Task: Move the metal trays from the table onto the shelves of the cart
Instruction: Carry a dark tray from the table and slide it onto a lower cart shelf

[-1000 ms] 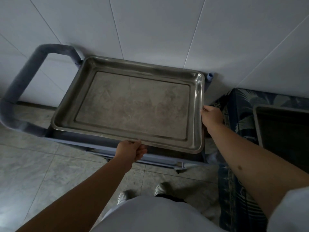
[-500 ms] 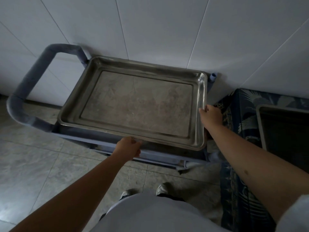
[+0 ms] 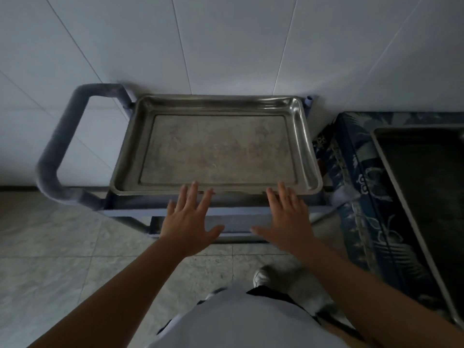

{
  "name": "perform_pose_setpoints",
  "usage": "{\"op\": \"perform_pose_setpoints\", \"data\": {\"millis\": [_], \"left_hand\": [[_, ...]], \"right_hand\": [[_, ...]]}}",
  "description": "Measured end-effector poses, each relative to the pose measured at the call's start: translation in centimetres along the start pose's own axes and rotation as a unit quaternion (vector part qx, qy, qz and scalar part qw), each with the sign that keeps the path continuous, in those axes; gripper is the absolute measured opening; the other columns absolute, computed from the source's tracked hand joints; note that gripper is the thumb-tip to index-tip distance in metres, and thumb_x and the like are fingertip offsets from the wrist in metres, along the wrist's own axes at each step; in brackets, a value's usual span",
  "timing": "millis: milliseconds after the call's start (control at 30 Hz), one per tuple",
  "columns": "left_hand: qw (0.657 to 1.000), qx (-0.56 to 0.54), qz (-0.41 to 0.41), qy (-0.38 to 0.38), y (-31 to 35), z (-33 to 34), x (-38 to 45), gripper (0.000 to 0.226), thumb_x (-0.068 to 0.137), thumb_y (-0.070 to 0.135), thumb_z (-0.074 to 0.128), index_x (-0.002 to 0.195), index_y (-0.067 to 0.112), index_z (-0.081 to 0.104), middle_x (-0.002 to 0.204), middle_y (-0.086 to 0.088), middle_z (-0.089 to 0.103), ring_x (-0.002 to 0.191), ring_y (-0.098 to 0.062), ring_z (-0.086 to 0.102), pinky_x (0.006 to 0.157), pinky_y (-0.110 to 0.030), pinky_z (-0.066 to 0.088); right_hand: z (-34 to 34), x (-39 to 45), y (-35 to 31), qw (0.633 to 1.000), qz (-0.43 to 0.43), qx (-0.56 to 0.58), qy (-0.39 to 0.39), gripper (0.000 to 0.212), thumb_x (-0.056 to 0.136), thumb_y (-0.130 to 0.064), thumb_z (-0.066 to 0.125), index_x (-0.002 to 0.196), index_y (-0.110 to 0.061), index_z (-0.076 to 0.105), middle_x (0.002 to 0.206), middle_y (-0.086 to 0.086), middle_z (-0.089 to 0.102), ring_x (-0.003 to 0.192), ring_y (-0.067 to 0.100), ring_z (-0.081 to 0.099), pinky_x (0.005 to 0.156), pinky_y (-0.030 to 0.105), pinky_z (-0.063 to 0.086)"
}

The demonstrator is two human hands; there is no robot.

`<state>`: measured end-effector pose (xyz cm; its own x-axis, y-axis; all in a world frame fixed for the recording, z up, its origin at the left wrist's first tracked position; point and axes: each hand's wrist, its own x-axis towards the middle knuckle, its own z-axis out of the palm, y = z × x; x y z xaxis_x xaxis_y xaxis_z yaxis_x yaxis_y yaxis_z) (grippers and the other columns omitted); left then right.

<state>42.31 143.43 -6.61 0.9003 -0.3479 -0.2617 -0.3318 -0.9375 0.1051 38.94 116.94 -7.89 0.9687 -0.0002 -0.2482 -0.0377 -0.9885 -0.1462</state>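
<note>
A large rectangular metal tray lies flat on the top shelf of a blue-grey cart that stands against the white tiled wall. My left hand is spread flat, palm down, its fingertips at the tray's near rim left of centre. My right hand is spread the same way, fingertips at the near rim towards the right corner. Neither hand grips anything. A second metal tray lies on the table at the right edge.
The cart's padded handle loops out to the left. A table with a blue patterned cloth stands right of the cart. Grey floor tiles lie below, with my shoe near the cart.
Both hands have let go of the tray's rim and now lie flat and spread at its near edge. The tray has settled square on the cart's top shelf.
</note>
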Motion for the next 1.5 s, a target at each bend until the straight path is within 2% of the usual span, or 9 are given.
{"op": "perform_pose_setpoints", "data": {"millis": [200, 367, 633, 767, 933, 1067, 1233, 1367, 1500], "left_hand": [[0.994, 0.024, 0.103, 0.020, -0.5, -0.2, -0.3, 0.101, 0.074, 0.093, 0.005, 0.151, 0.036, -0.028, 0.161, -0.009, -0.030, 0.151, -0.035, -0.016, 0.118, -0.060, 0.011], [0.974, 0.022, 0.225, 0.023, 4.9, -0.3, -0.1, 0.100, 0.076, 0.093, 0.005, 0.155, 0.035, -0.017, 0.166, -0.010, -0.018, 0.152, -0.035, -0.011, 0.117, -0.061, 0.014], [0.909, 0.046, 0.414, 0.009, 20.4, -0.5, -4.5, 0.102, 0.072, 0.092, 0.001, 0.156, 0.036, -0.014, 0.167, -0.010, -0.015, 0.153, -0.034, -0.012, 0.120, -0.058, 0.010], [0.870, 0.062, 0.490, -0.001, 29.4, 0.5, -8.9, 0.098, 0.077, 0.087, 0.015, 0.157, 0.036, -0.012, 0.167, -0.008, -0.018, 0.153, -0.033, -0.012, 0.120, -0.058, 0.010], [0.817, 0.082, 0.571, -0.015, 41.1, 2.8, -16.7, 0.098, 0.079, 0.085, 0.021, 0.158, 0.034, -0.006, 0.168, -0.008, -0.014, 0.153, -0.033, -0.011, 0.119, -0.059, 0.010], [0.781, 0.108, 0.615, -0.024, 49.7, 5.8, -23.3, 0.097, 0.083, 0.082, 0.027, 0.158, 0.032, -0.010, 0.167, -0.008, -0.020, 0.153, -0.032, -0.014, 0.120, -0.059, 0.011], [0.761, 0.118, 0.637, -0.042, 58.4, 8.3, -29.5, 0.099, 0.078, 0.086, 0.014, 0.157, 0.032, -0.011, 0.167, -0.008, -0.019, 0.153, -0.032, -0.014, 0.121, -0.059, 0.009], [0.743, 0.120, 0.656, -0.049, 64.3, 9.5, -31.2, 0.101, 0.073, 0.087, 0.008, 0.157, 0.035, -0.012, 0.167, -0.008, -0.017, 0.153, -0.032, -0.012, 0.120, -0.059, 0.007], [0.729, 0.126, 0.672, -0.048, 70.8, 10.8, -31.0, 0.098, 0.074, 0.088, 0.010, 0.156, 0.038, -0.011, 0.167, -0.007, -0.018, 0.153, -0.031, -0.012, 0.120, -0.059, 0.008]], "right_hand": [[1.5, -5.7, -1.6, 0.995, 0.087, 0.039, 0.006, 0.110, 0.064, -0.092, 0.026, 0.151, -0.036, -0.011, 0.160, 0.005, -0.025, 0.147, 0.031, -0.015, 0.116, 0.057, 0.002], [2.8, -12.6, -0.1, 0.974, 0.208, 0.082, 0.028, 0.111, 0.064, -0.093, 0.029, 0.151, -0.036, -0.013, 0.161, 0.004, -0.025, 0.147, 0.029, -0.017, 0.115, 0.057, 0.003], [4.6, -29.2, 5.5, 0.899, 0.419, 0.107, 0.068, 0.115, 0.061, -0.099, 0.018, 0.150, -0.036, -0.018, 0.153, -0.005, -0.038, 0.147, 0.024, -0.019, 0.116, 0.054, 0.000], [5.4, -38.5, 8.0, 0.859, 0.492, 0.111, 0.090, 0.118, 0.057, -0.100, 0.009, 0.152, -0.033, -0.016, 0.161, 0.000, -0.024, 0.149, 0.026, -0.014, 0.115, 0.056, 0.007], [8.0, -50.5, 11.2, 0.812, 0.557, 0.136, 0.109, 0.113, 0.063, -0.097, 0.020, 0.150, -0.035, -0.016, 0.160, -0.001, -0.027, 0.148, 0.025, -0.015, 0.116, 0.056, 0.004], [9.8, -59.6, 14.4, 0.781, 0.598, 0.142, 0.109, 0.114, 0.061, -0.100, 0.014, 0.149, -0.036, -0.019, 0.152, -0.005, -0.037, 0.147, 0.022, -0.019, 0.116, 0.057, 0.003], [10.5, -68.0, 18.4, 0.746, 0.639, 0.143, 0.120, 0.115, 0.058, -0.100, 0.010, 0.150, -0.036, -0.016, 0.158, -0.003, -0.029, 0.148, 0.023, -0.017, 0.117, 0.057, 0.004], [10.7, -71.8, 22.6, 0.739, 0.645, 0.153, 0.118, 0.111, 0.065, -0.097, 0.019, 0.150, -0.034, -0.014, 0.161, -0.002, -0.024, 0.148, 0.023, -0.016, 0.117, 0.058, 0.004], [11.2, -73.5, 28.2, 0.725, 0.654, 0.174, 0.129, 0.111, 0.064, -0.098, 0.018, 0.150, -0.035, -0.013, 0.161, -0.003, -0.023, 0.148, 0.022, -0.016, 0.116, 0.057, 0.004]]}}
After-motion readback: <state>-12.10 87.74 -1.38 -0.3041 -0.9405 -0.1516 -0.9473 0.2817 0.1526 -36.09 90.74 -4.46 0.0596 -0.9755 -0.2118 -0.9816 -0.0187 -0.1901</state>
